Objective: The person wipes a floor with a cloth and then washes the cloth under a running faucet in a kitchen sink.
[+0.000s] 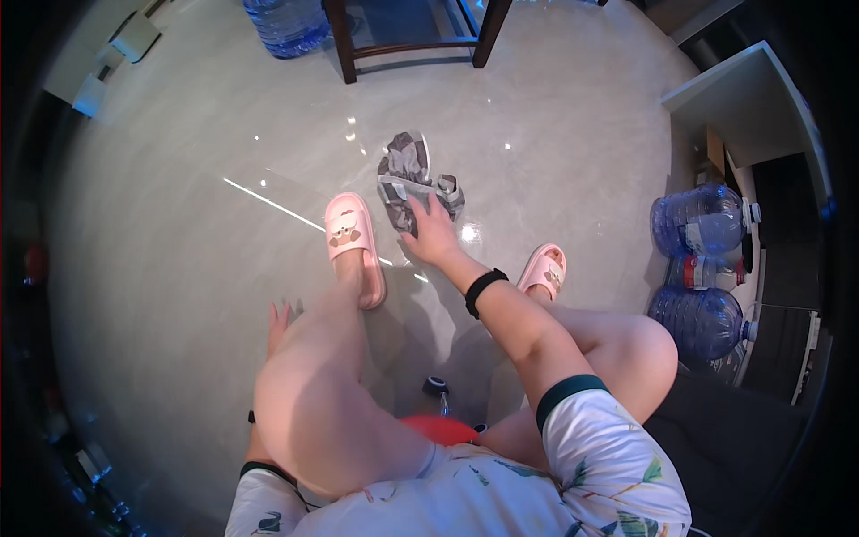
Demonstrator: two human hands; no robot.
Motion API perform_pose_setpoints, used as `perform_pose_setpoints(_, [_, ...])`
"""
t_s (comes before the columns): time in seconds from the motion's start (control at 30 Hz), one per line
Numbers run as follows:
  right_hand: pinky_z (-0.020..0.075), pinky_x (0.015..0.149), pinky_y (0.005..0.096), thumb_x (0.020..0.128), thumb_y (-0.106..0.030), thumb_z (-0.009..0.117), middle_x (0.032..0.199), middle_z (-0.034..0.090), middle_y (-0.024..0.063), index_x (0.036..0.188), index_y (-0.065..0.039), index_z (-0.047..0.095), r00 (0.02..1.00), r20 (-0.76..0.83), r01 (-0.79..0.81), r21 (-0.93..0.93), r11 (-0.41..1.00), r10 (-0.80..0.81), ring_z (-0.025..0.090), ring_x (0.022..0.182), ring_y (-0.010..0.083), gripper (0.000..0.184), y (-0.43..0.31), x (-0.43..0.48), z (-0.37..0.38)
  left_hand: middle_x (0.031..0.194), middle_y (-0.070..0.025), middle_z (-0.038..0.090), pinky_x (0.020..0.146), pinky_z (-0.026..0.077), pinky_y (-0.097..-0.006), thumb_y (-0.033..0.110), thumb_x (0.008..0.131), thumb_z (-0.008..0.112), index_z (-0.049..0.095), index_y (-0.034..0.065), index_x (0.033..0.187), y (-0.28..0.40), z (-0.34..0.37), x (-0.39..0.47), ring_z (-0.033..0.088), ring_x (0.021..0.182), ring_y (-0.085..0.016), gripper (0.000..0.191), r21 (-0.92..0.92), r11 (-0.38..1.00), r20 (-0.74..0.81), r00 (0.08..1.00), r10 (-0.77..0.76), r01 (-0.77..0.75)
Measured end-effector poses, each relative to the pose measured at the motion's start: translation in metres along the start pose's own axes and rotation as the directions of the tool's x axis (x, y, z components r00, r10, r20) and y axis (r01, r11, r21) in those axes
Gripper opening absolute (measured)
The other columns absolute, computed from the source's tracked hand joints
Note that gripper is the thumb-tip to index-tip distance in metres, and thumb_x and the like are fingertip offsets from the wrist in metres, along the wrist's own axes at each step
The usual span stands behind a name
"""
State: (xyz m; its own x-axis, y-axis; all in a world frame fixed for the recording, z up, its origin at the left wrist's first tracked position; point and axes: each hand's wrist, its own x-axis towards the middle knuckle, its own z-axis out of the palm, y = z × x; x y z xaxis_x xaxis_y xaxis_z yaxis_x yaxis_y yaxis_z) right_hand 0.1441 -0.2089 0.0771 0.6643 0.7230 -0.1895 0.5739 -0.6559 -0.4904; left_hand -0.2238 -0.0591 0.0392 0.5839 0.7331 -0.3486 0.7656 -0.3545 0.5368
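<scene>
A crumpled grey-and-brown checked cloth item [407, 161] with pale trim lies on the glossy floor, a little beyond my feet. My right hand [433, 231] reaches down to its near edge, fingers spread on or just over the fabric; whether it grips any of it cannot be told. Low at the left, beside my left knee, my left hand [278, 325] shows a few raised, parted fingers; the knee hides the rest of it. No object shows at those fingers. My feet wear pink slides [345, 225] with a cartoon animal face.
A dark wooden chair [413, 50] stands ahead, beside a large blue water bottle [288, 27]. More large water bottles [701, 218] lie at the right by a pale cabinet panel [745, 114]. Two small bins [134, 37] are at the upper left. A red seat [439, 429] with casters is beneath me.
</scene>
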Motion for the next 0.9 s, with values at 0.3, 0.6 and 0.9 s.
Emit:
perform_pose_setpoints(0.3, [0.0259,0.095,0.0712,0.073,-0.041,0.071,0.151,0.014,0.0182,0.141,-0.033,0.032,0.998,0.049,0.049,-0.114,0.992,-0.044,0.017,0.134,0.0506,0.079,0.007,0.085,0.027,0.145,-0.0263,0.026,0.099,0.039,-0.0388,0.012,0.079,0.066,0.045,0.0046,0.133,0.176,-0.012,0.144,0.038,0.128,-0.039,0.058,-0.083,0.958,-0.033,0.961,0.274,-0.276])
perform_pose_setpoints(0.6, [0.0496,0.086,0.0438,0.072,-0.019,0.066,0.146,0.029,0.0056,0.134,-0.035,0.042,0.997,0.068,0.066,-0.422,0.904,-0.041,0.047,0.113,0.0346,0.068,0.117,0.131,0.014,0.144,-0.0232,0.030,0.092,0.046,-0.0376,0.006,0.076,0.067,0.048,0.0062,0.130,0.216,0.046,0.200,0.054,0.110,-0.032,0.057,-0.087,0.925,0.247,0.892,0.379,-0.369])
perform_pose_setpoints(0.9, [0.0461,0.089,0.0440,0.074,-0.021,0.067,0.122,0.052,0.0151,0.124,-0.024,0.052,0.952,-0.297,-0.167,-0.284,0.944,0.079,0.051,0.107,0.0379,0.052,0.224,0.147,-0.120,0.146,-0.0162,0.028,0.106,0.025,-0.0547,0.020,0.077,0.067,0.031,0.0033,0.139,0.218,0.087,0.190,0.038,0.125,-0.038,0.074,0.293,0.702,0.454,0.741,0.495,-0.649])
